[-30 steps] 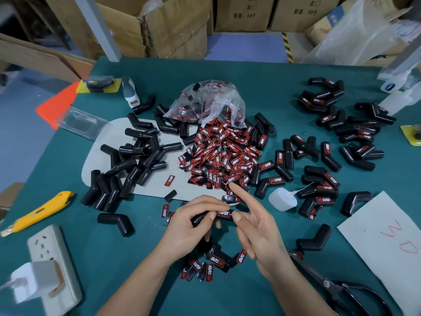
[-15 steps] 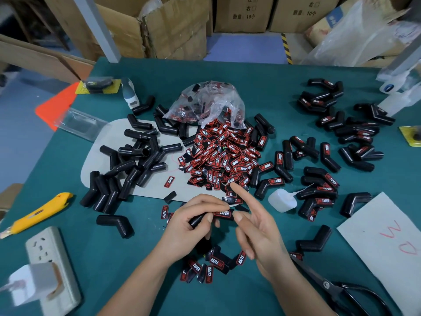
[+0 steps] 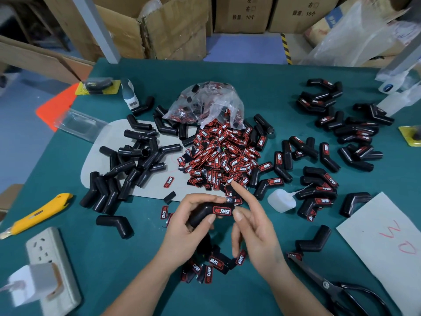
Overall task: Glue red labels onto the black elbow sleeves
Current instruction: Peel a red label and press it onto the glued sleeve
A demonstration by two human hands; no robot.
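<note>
On the teal felt tabletop [image 3: 250, 83], the left hand [image 3: 189, 226] grips a black rubber elbow sleeve [image 3: 202, 214], long axis left-right, its red label [image 3: 222, 210] reading "PRO TAPER"; the right hand [image 3: 255, 226], fingers loose, thumb pressing the label's end; beyond, loose label pile [image 3: 218, 156]

On the green desk [image 3: 262, 87], a heap of red labels [image 3: 218, 156] lies at the centre, plain black elbow sleeves [image 3: 127, 165] left of it, labelled black sleeves [image 3: 341, 133] toward the right edge.
</note>
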